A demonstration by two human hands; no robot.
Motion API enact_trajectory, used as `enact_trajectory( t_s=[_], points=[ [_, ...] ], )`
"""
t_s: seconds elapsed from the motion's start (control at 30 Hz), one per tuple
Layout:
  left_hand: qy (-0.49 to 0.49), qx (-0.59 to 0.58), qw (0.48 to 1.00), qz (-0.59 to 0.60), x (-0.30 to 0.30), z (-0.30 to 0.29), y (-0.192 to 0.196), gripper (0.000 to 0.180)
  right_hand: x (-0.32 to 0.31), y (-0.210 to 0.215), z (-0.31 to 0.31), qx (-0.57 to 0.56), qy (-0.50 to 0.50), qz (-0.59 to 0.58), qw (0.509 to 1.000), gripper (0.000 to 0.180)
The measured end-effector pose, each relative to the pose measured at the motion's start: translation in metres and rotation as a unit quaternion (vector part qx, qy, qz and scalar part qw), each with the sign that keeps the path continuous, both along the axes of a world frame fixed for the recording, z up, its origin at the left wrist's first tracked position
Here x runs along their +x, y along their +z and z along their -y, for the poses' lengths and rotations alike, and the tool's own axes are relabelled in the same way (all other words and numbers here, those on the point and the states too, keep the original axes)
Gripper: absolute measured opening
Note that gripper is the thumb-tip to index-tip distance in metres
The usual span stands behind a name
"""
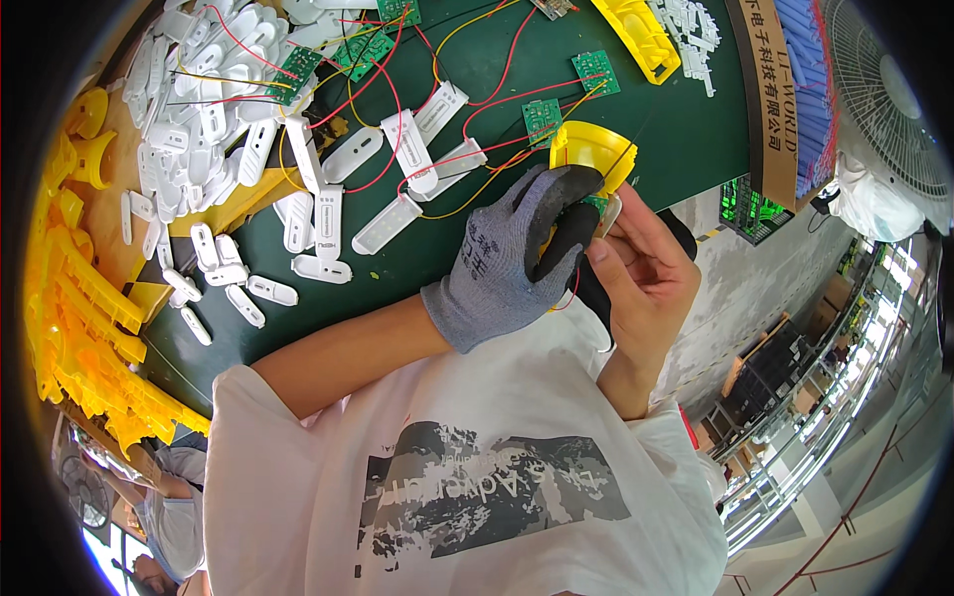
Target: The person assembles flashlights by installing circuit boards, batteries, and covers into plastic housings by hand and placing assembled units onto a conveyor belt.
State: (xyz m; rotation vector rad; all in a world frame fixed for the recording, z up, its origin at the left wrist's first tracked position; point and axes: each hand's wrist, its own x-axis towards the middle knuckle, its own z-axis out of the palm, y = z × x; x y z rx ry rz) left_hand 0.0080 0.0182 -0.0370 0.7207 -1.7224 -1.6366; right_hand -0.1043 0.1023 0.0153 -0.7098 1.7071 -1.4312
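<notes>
My left hand [517,253] wears a grey glove with black fingertips and grips a yellow plastic housing [594,151] at the near edge of the green table [686,129]. A small green circuit board [600,206] with red and yellow wires sits against the housing under the gloved fingers. My bare right hand [644,270] is closed on a black tool [596,296] and pinches at the board, close to my chest. What the tool's tip touches is hidden by my fingers.
Several white plastic covers [328,223] and wired green boards [543,116] lie over the table. Yellow plastic parts [84,308] are heaped at the left, a yellow tray [641,40] lies at the top. A fan [884,99] stands at the right. Another person's sleeve [174,517] shows at lower left.
</notes>
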Motion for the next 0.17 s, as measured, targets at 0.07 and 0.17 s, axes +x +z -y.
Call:
enact_trajectory(
  t_s=[0.07, 0.17],
  points=[
    [-0.002, -0.007, 1.0, 0.009, 0.0, -0.0007, -0.0012, 0.035, -0.0013, 0.0, -0.0031, 0.009, 0.013, -0.011, 1.0, 0.053],
    [-0.016, -0.006, 1.0, 0.015, 0.0002, -0.0026, -0.0039, 0.037, -0.0021, 0.0034, -0.0052, 0.032, 0.042, -0.044, 0.998, 0.052]
  ],
)
